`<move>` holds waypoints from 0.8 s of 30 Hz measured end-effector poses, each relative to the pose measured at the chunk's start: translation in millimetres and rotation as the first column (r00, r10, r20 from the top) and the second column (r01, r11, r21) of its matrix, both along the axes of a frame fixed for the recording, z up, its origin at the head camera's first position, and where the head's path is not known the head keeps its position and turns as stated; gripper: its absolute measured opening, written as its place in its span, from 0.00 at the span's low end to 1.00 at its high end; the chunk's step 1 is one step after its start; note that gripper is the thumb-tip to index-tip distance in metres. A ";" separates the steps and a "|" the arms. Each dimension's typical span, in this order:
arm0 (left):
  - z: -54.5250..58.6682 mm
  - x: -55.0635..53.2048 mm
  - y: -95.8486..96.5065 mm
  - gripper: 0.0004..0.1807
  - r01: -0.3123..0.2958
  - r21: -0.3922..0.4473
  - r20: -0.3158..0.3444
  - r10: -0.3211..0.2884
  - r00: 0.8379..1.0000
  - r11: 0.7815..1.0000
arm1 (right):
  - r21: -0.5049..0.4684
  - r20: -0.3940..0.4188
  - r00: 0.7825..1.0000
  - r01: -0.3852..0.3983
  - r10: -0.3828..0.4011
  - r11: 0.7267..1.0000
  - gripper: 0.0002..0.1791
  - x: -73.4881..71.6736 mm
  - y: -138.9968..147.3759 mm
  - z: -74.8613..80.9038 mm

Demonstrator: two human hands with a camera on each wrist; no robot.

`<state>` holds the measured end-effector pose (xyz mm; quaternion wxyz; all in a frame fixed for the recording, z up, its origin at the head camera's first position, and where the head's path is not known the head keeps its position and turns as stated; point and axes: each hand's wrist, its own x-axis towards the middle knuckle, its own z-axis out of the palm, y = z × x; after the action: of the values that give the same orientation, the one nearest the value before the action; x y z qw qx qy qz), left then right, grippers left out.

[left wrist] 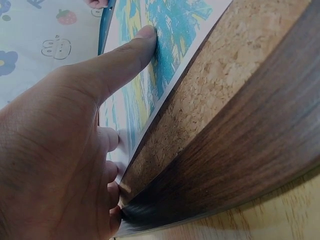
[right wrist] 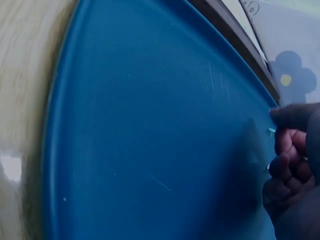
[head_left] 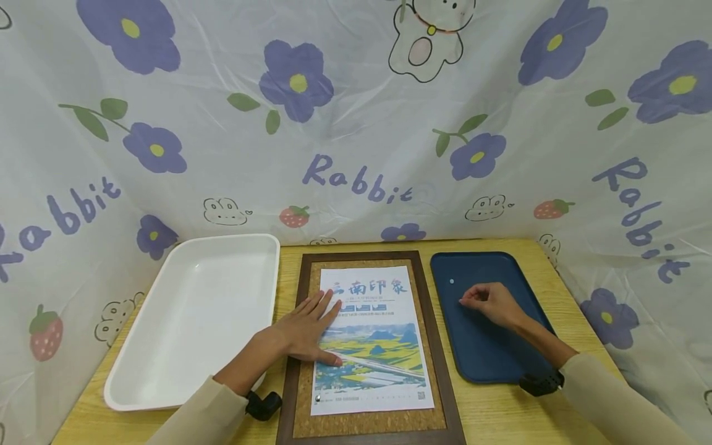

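Observation:
My left hand [head_left: 308,327] lies spread on a printed poster sheet [head_left: 369,371], fingers and thumb straight, pressing it to a cork board [head_left: 367,426] with a dark wooden frame. A small thumbtack [head_left: 318,398] shows at the sheet's lower left corner. Over the blue tray [head_left: 484,358], my right hand [head_left: 495,303] has thumb and fingers drawn together in a pinch. A small pale thumbtack [right wrist: 268,167] shows at its fingers in the right wrist view, mostly hidden by them. Just beyond the fingertips, another white thumbtack [head_left: 452,281] lies on the tray.
A large white tray [head_left: 194,309] stands left of the board. All three sit on a light wooden table [head_left: 289,247]. A flower-patterned curtain [head_left: 356,123] printed with "Rabbit" hangs behind and along both sides.

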<state>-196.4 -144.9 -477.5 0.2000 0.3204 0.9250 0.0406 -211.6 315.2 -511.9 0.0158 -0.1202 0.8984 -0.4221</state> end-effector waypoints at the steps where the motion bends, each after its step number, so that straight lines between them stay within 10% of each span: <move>1: -0.5 -0.2 -0.3 0.67 -0.001 0.002 -0.001 0.001 1.000 1.000 | 0.022 -0.003 1.000 0.011 -0.010 1.000 0.06 -0.6 0.3 -0.7; 16: -0.3 0.3 0.4 0.66 0.002 -0.015 -0.008 -0.002 1.000 1.000 | 0.139 -0.025 0.992 0.122 -0.120 0.983 0.06 2.1 -6.1 -0.6; 24: -3.4 -1.5 -1.8 0.67 0.010 0.005 -0.008 -0.010 1.000 1.000 | 0.079 -0.055 0.998 0.047 -0.042 0.996 0.06 10.2 -31.8 13.4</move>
<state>-197.9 -146.7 -480.9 0.1959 0.3255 0.9241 0.0406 -201.4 283.4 -498.5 -0.0127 -0.1106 0.9171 -0.3828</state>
